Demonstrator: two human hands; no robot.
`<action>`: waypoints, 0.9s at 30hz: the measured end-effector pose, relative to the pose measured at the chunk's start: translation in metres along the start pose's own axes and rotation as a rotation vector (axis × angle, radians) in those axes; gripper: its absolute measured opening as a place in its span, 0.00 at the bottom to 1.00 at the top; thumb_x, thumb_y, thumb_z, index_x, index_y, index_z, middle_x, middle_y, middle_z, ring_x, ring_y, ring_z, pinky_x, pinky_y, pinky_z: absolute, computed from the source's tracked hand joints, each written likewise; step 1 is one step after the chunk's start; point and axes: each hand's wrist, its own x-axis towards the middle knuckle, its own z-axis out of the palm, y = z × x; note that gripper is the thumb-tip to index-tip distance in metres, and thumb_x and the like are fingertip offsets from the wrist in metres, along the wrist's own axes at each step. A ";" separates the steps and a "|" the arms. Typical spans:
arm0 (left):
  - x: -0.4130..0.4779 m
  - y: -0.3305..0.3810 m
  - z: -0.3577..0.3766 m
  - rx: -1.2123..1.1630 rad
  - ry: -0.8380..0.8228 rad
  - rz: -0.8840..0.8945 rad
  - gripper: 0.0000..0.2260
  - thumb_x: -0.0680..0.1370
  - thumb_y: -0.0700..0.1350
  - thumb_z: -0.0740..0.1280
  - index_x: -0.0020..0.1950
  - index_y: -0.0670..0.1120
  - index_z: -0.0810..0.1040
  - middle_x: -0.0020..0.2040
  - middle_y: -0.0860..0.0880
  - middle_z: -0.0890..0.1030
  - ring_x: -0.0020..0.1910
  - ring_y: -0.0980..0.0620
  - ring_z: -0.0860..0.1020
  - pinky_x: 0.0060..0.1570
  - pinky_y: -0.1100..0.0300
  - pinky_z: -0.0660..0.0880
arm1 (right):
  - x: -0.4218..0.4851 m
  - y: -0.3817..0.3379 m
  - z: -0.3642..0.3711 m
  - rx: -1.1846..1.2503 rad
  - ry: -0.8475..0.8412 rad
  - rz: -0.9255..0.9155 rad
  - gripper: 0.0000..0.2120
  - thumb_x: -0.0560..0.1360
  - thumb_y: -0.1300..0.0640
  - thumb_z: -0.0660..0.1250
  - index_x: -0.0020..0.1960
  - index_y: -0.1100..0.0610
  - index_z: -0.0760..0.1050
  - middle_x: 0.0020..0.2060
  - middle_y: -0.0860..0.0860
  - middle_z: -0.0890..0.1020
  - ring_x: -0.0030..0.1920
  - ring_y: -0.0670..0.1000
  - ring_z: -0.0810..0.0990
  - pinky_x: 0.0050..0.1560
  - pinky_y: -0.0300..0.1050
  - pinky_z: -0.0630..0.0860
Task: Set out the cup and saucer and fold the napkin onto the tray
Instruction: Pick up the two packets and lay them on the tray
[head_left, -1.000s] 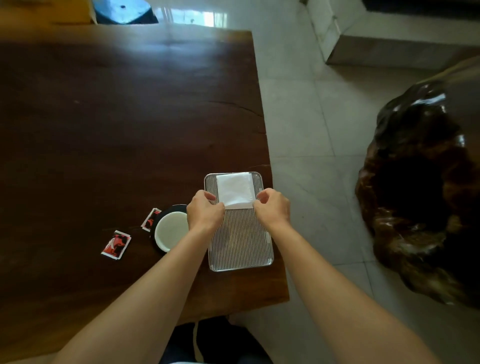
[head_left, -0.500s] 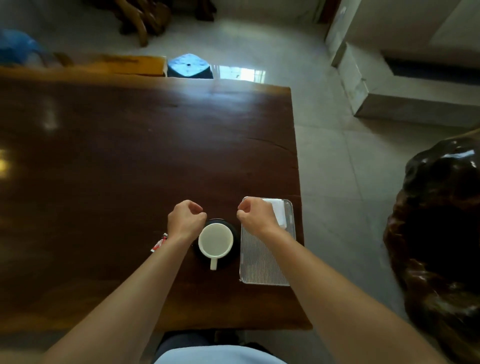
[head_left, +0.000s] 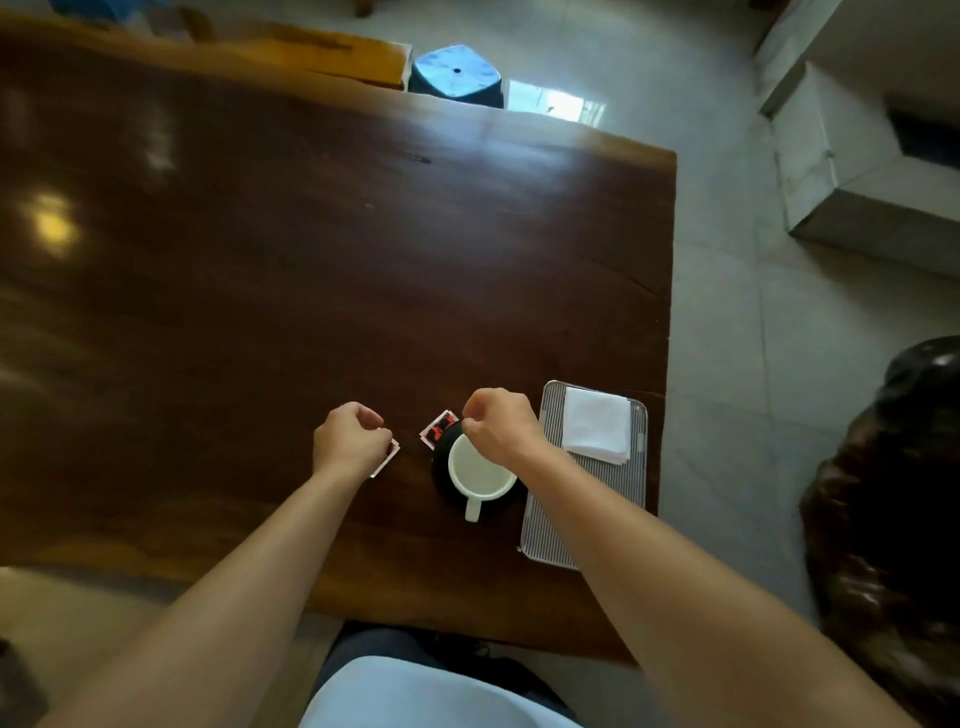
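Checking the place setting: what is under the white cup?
The white cup sits on a dark saucer, whose rim shows around its left and near sides. The right hand and forearm cover the saucer's far right rim. A red packet pokes out behind.

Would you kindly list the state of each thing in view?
napkin: folded, lying on the tray
tray: flat on the table
cup: upright on the saucer
left hand: curled over a packet
right hand: curled above the cup
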 end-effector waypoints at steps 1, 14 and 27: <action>0.004 -0.004 0.001 0.011 -0.005 -0.012 0.06 0.76 0.41 0.71 0.51 0.47 0.80 0.50 0.48 0.81 0.49 0.49 0.80 0.48 0.52 0.81 | 0.005 -0.001 0.003 -0.016 -0.010 -0.001 0.10 0.77 0.57 0.64 0.54 0.54 0.82 0.53 0.53 0.83 0.53 0.55 0.81 0.52 0.50 0.80; 0.048 -0.056 0.031 0.185 -0.049 -0.056 0.11 0.72 0.44 0.75 0.52 0.49 0.76 0.55 0.46 0.80 0.53 0.46 0.79 0.49 0.54 0.76 | 0.071 -0.004 0.051 -0.314 -0.120 -0.015 0.16 0.78 0.61 0.66 0.64 0.50 0.78 0.59 0.53 0.81 0.62 0.58 0.76 0.61 0.54 0.70; 0.066 -0.071 0.049 0.388 -0.055 0.073 0.24 0.73 0.49 0.77 0.65 0.49 0.73 0.63 0.46 0.74 0.65 0.44 0.70 0.58 0.52 0.74 | 0.109 -0.004 0.085 -0.520 -0.193 -0.099 0.18 0.77 0.64 0.67 0.65 0.51 0.76 0.59 0.54 0.76 0.60 0.59 0.75 0.59 0.54 0.70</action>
